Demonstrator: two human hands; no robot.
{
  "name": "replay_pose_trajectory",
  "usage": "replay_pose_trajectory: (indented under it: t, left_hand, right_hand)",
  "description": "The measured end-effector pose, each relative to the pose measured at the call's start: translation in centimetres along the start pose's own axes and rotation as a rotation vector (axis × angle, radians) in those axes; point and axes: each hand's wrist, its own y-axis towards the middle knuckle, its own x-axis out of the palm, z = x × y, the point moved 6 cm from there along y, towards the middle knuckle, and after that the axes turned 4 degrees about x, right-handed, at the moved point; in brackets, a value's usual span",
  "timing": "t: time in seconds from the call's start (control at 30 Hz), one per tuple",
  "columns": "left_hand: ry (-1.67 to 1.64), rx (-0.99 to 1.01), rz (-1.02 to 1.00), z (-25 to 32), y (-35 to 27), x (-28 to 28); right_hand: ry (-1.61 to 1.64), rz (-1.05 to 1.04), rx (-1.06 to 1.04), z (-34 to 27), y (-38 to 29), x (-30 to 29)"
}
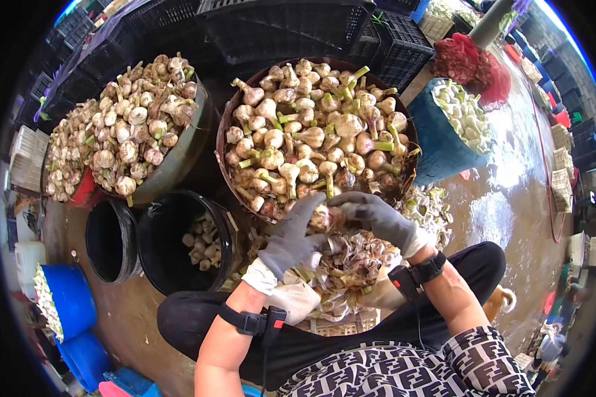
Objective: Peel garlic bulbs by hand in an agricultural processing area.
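Observation:
Both my hands wear grey gloves with white cuffs. My left hand (295, 235) holds a garlic bulb (320, 218) with purplish, dirty skin. From the other side, the fingers of my right hand (375, 213) curl around the same bulb, whose far end is partly hidden by them. Just beyond my hands stands a wide round tub (222, 164) heaped with garlic bulbs (308, 134), many with short cut green stems. Below my hands lies a pile of peeled-off garlic skins (360, 263), between my knees.
At left, another large tub (188, 154) overflows with garlic. Two black buckets (164, 268) stand nearer; one holds some trimmed bulbs (203, 245). A blue barrel (427, 144) of pale garlic stands at right, near red mesh bags (457, 57). Black plastic crates (288, 32) line the back.

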Motion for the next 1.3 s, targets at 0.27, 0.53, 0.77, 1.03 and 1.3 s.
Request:
replay_pose_trajectory:
  t: [0.27,0.53,0.77,1.03,1.3]
  left_hand:
    - [0.146,0.095,0.254,3.1,0.2,-0.7]
    - [-0.064,-0.075,0.195,1.8,0.1,-1.0]
    - [-1.341,-0.545,0.271,-5.4,-2.4,2.7]
    - [-1.196,-0.740,0.227,-1.5,-1.4,1.0]
    - [-0.549,-0.262,0.295,-2.4,0.2,-1.0]
  right_hand:
    - [0.134,0.405,-0.168,0.7,-1.0,1.3]
    - [0.118,0.279,-0.137,1.7,-1.2,0.3]
    - [-0.168,0.396,-0.340,2.4,-0.6,0.1]
    - [0.225,0.189,-0.282,2.5,-1.0,0.2]
    - [0.139,0.152,-0.248,0.9,-2.3,1.6]
